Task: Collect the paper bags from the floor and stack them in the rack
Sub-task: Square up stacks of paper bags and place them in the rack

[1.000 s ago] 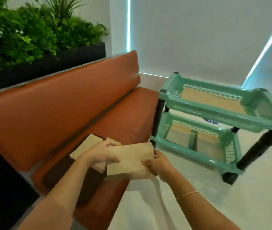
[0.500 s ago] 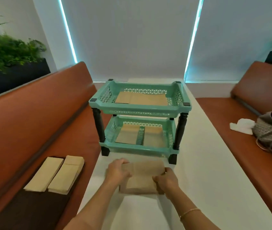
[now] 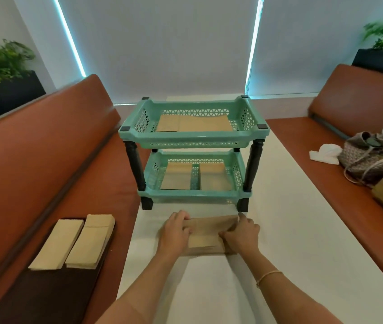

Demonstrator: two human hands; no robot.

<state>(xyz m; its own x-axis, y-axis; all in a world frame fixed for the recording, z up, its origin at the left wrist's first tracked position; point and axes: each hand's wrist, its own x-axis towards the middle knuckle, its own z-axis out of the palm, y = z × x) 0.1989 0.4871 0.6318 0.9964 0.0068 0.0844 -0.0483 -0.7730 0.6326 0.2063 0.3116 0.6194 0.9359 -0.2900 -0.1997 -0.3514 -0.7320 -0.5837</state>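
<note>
we hold paper bag stack point(image 3: 205, 235) flat, long axis left-right, before rack point(image 3: 194, 146); left grip point(image 3: 176, 232) and right grip point(image 3: 242, 233) clasp its ends.

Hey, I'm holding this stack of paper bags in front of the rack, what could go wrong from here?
The held stack of paper bags is gripped only at its ends by the left hand and right hand, so loose bags might slide out of the middle. The lower tier sits under the upper tier with little headroom, so the stack could catch the rim. Both tiers already hold bags, which may get pushed askew.
</note>
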